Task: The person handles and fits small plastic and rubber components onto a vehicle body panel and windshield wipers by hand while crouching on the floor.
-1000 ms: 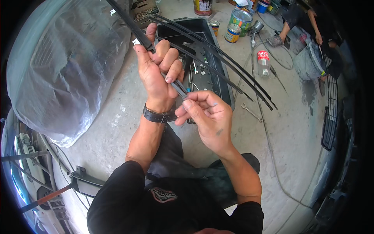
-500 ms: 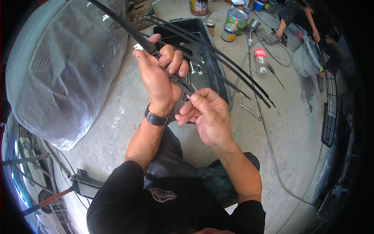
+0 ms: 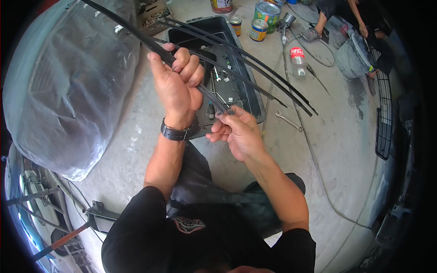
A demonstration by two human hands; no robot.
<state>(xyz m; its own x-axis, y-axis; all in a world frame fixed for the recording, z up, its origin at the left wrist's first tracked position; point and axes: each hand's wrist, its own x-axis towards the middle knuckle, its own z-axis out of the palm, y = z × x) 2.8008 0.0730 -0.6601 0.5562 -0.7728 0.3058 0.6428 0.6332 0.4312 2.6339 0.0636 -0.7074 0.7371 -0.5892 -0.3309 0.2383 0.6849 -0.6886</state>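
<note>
More of the black strip (image 3: 148, 41) is showing between the two hands now than half a second ago, and that part is looking straighter. The left hand (image 3: 176, 93) is wrapping its fingers around the strip and holding it against the palm. The right hand (image 3: 243, 136) is pinching the low end between thumb and finger, while its other fingers are curling loosely. This seems to mean that the right fingers are working right at the end while the left hand is keeping the strip steady. The strip is slanting from the top left down to the right hand, passing over part of a black tray (image 3: 256, 107). A white clip (image 3: 118, 28) is sitting along the strip, up high. Half a second ago, another white bit was peeking out by the left thumb, but it is not showing now. A dark tool (image 3: 211, 110) in the tray is showing more clearly too. Thin black strips (image 3: 287, 84) are lying across the tray, and a wrench (image 3: 288, 121) is resting on the floor (image 3: 291, 150) beside it.
</note>
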